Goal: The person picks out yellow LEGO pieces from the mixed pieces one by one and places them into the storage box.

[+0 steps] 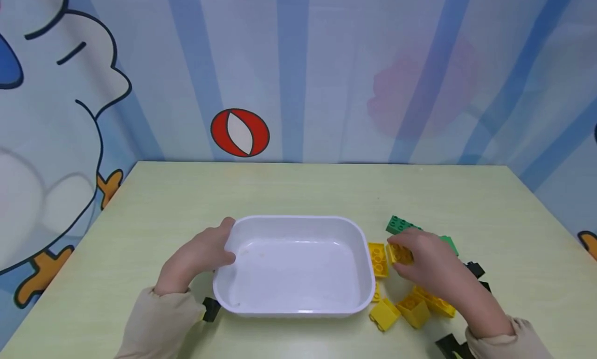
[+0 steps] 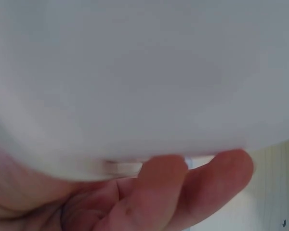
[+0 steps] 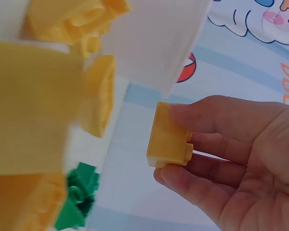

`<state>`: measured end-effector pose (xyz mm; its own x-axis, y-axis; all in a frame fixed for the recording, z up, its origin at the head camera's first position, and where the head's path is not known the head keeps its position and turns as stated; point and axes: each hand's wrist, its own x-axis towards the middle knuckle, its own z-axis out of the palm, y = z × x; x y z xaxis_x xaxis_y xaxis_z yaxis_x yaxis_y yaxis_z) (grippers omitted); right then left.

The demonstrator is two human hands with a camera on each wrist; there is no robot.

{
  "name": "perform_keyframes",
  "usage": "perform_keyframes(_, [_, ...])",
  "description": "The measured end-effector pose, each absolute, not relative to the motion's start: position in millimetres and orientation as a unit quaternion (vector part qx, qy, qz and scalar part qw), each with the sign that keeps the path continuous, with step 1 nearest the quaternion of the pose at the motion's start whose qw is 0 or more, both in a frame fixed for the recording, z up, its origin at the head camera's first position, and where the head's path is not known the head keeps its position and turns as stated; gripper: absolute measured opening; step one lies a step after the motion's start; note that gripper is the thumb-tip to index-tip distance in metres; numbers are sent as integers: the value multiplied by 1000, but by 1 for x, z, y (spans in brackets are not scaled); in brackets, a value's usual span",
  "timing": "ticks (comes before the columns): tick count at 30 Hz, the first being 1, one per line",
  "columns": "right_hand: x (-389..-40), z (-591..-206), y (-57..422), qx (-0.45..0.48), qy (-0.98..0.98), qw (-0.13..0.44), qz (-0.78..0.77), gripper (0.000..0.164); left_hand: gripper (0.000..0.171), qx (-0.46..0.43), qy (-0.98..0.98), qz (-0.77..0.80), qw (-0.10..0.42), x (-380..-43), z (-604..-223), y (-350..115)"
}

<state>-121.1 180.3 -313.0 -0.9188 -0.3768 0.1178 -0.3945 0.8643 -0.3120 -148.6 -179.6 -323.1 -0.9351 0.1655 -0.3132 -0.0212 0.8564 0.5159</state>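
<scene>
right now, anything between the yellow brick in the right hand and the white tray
Low down, a loose yellow brick and the right rim of the white tray; above those, nothing visible blocks the held brick.

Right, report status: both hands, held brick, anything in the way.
Left hand grips white tray, left end. Right hand pinches yellow brick, right of tray. In between: another yellow brick.

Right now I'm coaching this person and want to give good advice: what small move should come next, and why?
Probably carry the yellow brick over the near rim and lower it into the white tray: the right hand pinches it just beside the tray, which stands open-side up, its left end gripped by the left hand.
</scene>
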Motion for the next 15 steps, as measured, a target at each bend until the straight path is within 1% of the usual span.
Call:
perform_keyframes(6, [-125,-297,174,222,-960,33,168,34,54,36,947,268,174,-149,-325,-179])
perform_keyframes(12, [-129,-285,160,250,-954,48,160,35,53,44,948,267,169,-150,-326,-180])
perform_keyframes(15, [-130,-281,149,258,-952,43,159,35,53,45,949,263,168,-149,-325,-179])
